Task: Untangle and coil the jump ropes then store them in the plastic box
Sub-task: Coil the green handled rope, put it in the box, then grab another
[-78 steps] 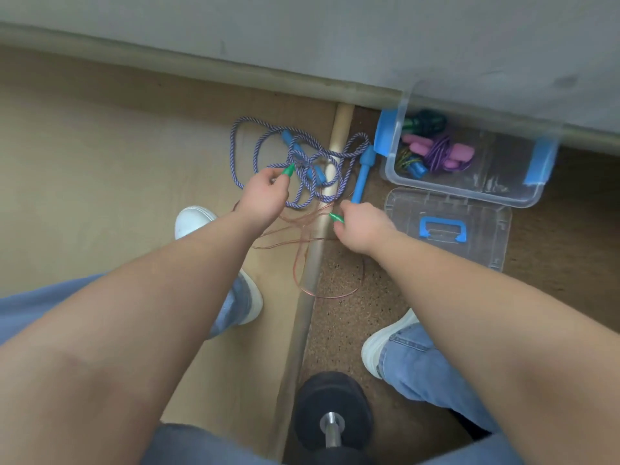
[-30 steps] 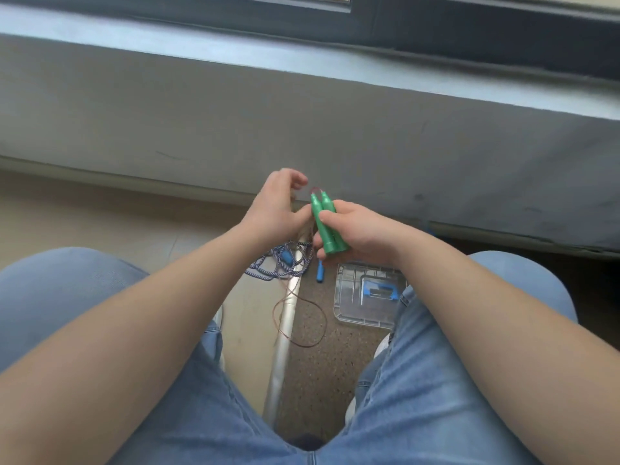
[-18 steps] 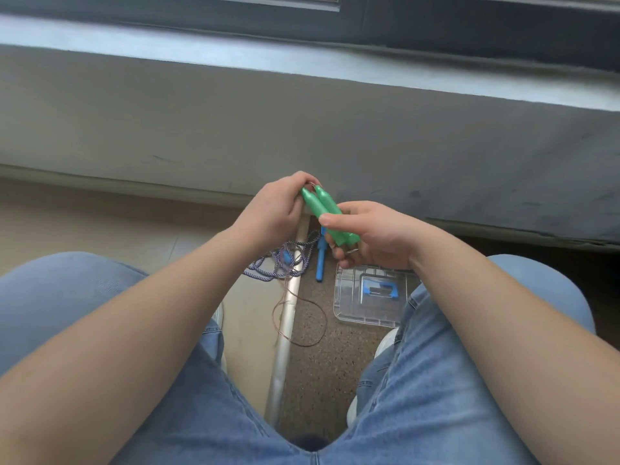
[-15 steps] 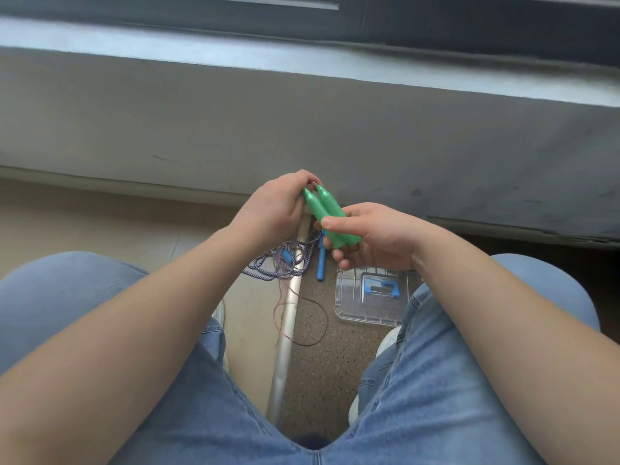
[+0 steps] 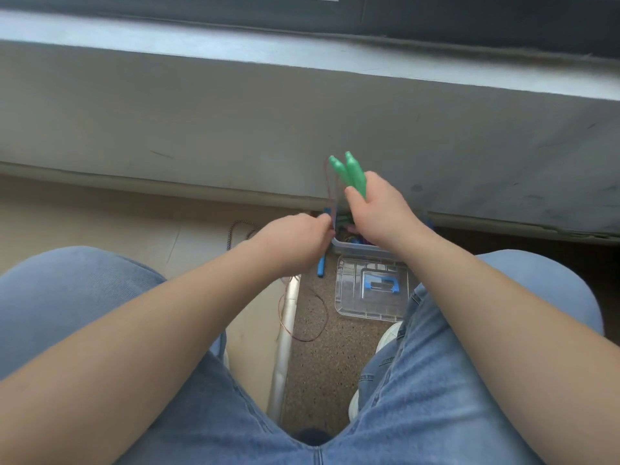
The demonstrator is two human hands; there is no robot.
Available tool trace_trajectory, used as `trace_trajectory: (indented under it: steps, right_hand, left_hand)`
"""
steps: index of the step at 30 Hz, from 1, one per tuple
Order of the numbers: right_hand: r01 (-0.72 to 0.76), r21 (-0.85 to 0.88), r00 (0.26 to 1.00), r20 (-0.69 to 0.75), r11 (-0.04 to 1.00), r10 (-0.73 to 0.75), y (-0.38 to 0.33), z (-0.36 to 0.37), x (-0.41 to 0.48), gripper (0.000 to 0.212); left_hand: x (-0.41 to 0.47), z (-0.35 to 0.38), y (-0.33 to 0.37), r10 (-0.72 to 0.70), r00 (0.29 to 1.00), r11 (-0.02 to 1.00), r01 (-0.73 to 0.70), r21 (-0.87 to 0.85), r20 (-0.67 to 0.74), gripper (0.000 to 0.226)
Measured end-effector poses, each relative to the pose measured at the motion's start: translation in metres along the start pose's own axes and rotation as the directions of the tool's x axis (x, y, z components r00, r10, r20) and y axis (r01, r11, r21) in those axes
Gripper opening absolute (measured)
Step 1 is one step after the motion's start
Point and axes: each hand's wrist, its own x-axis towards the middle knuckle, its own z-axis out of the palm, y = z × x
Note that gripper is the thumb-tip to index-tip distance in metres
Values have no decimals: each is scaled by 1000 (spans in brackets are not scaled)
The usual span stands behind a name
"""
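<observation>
Right hand [image 5: 379,213]: raised above the plastic box; the grip is clenched around the two green handles [image 5: 349,172], which are held side by side with their tapered ends pointing up and away.
Left hand [image 5: 295,243]: held lower and to the left of the right hand; the grip is closed on the thin reddish cord [image 5: 330,189], pinched at the fingertips.
Thin reddish cord: stretched taut from the tips of the green handles down to the left hand; a slack loop [image 5: 308,317] is seen lying on the speckled floor [image 5: 322,357] below.
Plastic box [image 5: 355,248]: clear, set on the floor against the base of the grey wall [image 5: 235,122]; largely hidden behind the right hand. Coloured ropes are visible inside, but their number cannot be told.
Lid [image 5: 370,288]: clear with a blue carrying handle; laid flat on the floor just in front of the box.
Blue handle [image 5: 322,268]: lying on the floor just left of the box, partly covered by the left hand.
Braided rope [image 5: 235,233]: a dark-and-white loop seen on the pale floor, left of the left hand.
Metal strip [image 5: 285,347]: runs between the pale floor and the speckled floor.
Person: seated, knees in blue jeans [image 5: 419,397] at either side; a white shoe [image 5: 385,340] is visible near the lid.
</observation>
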Motion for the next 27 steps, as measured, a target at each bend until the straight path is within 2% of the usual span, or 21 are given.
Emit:
trace_trajectory:
  steps: [2,3,6,8,10,12,14,15,17,19,21,22,24,27]
  right_hand:
    - [93,-376,994,85,922,-65,4,1,1,12]
    - [150,-487,984,155,860,-83,4,2,-2,10]
    - [362,-635,917,376,683,-136,-4,12,-11,11]
    - [436,-617,878,451,655,-159,-8,13,-14,5]
    - [476,-530,851,480,702,-215,-6,15,-15,12]
    - [533,-438,822,471,724,-320,-6,16,-18,24]
    - [557,-365,816,409,746,-409,-8,14,-20,21]
    - [554,-328,822,359,765,-441,-8,12,-19,19]
    - [513,-255,857,201,819,-474,-7,6,-17,13]
    - [423,-174,904,8,889,-428,-3,2,-12,9]
    - [304,-116,940,-125,946,-317,2,-1,-2,8]
    - [246,-114,950,-170,963,-262,4,-3,3,8]
    - [121,-203,968,-194,972,-161,9,-8,14,10]
    - [67,-464,993,-53,883,-103,15,-9,18,6]
  left_hand:
    - [-6,-7,13,127,992,974,-122,188,-12,33]
    - [-7,-13,17,187,982,947,-173,271,-26,33]
    - [-2,-29,4,397,918,856,-366,366,-12,36]
    - [2,-35,-14,493,870,831,-471,298,0,40]
    - [5,-39,-31,505,854,860,-487,154,-121,51]
    - [10,-42,-44,384,896,916,-400,-31,-223,59]
    - [13,-37,-55,180,963,931,-233,-280,-202,58]
    - [13,-32,-57,83,984,912,-139,-386,-158,57]
    - [14,-19,-57,-33,992,897,-23,-441,-119,57]
    - [12,-10,-49,-92,985,897,18,-441,-148,55]
    - [8,-4,-39,-94,974,891,-9,-453,-205,51]
    - [5,-2,-33,-57,973,901,-47,-431,-226,47]
    - [0,0,-21,104,974,950,-158,-271,-202,35]
    - [-4,-2,-8,337,925,941,-338,22,-178,29]
